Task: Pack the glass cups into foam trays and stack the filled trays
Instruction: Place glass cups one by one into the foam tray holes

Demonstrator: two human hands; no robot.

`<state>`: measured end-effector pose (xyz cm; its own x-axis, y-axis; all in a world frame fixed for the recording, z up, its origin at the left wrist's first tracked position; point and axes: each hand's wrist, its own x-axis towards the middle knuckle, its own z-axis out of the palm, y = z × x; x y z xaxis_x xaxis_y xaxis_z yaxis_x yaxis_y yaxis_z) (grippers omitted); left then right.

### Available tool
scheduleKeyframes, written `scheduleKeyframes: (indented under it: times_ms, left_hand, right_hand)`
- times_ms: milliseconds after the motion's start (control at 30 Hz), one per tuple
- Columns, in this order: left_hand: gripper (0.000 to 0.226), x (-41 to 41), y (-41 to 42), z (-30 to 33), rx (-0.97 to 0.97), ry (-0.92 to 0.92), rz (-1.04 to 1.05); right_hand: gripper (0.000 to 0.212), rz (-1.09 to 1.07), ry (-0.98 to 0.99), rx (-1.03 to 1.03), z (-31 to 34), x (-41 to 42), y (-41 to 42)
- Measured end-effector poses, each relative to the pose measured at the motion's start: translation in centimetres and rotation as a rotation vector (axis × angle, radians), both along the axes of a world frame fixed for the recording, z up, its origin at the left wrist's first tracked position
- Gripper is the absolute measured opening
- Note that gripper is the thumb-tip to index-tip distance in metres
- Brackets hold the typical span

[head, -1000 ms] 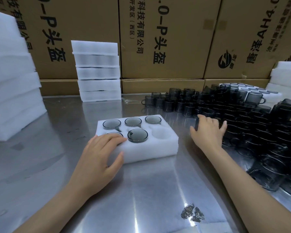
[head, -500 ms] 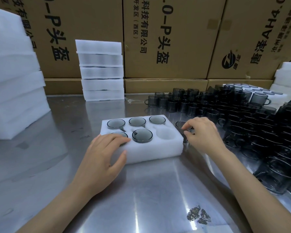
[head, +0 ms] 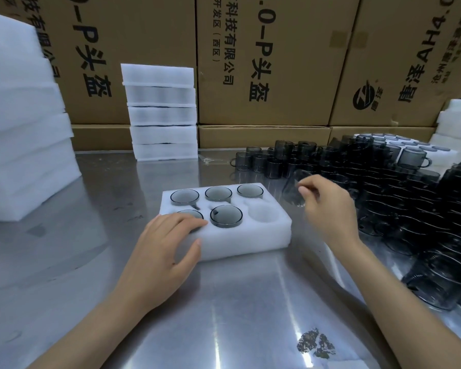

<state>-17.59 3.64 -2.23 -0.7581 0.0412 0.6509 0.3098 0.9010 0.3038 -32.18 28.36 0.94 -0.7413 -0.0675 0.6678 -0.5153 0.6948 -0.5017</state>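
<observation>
Smoky glass cup [head: 293, 193] sits in the grasp of the right hand [head: 328, 206], fingertips pinching it just off the right end of the foam tray [head: 240, 241], blurred and tilted above the steel table [head: 224, 302]. Nearest the camera, the left hand [head: 165, 251] lies flat on the tray's front left corner, fingers straight and relaxed over one cup, thumb against the front wall. Five of the tray's six pockets hold cups; the front right pocket [head: 262, 213] shows bare foam. Off to the right, a big heap of dark glass cups [head: 397, 198] spreads across the table. Further back, a stack of filled trays [head: 161, 111] stands against the cardboard boxes [head: 272, 62], and a taller stack of foam [head: 22, 123] rises at the far left.
</observation>
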Motion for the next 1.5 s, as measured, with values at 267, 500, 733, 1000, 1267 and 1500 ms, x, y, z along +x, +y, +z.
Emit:
scheduleKeyframes:
  times_ms: [267,500,733,1000,1267,1500]
  left_hand:
    - [0.037,0.0,0.1,0.1,0.000,-0.002,0.003]
    - [0.037,0.0,0.0,0.0,0.006,-0.001,0.006]
    - [0.035,-0.2,-0.1,-0.1,-0.014,0.005,0.014]
    - [0.038,-0.6,1.3,0.8,-0.195,0.046,0.088]
    - [0.057,-2.9,6.0,2.6,-0.442,-0.012,0.022]
    - [0.051,-3.5,6.6,1.6,-0.376,-0.112,0.006]
  right_hand:
    - [0.006,0.271,0.153,0.154,0.3,2.4,-2.2]
    - [0.015,0.415,0.017,0.187,0.5,2.5,-1.8]
    - [0.012,0.484,-0.024,0.174,0.3,2.2,-1.5]
    - [0.036,0.465,-0.008,0.019,0.2,2.4,-1.5]
    - [0.045,0.464,-0.126,0.084,-0.5,2.0,-1.7]
    - [0.034,0.430,-0.290,0.293,-0.9,1.4,-2.3]
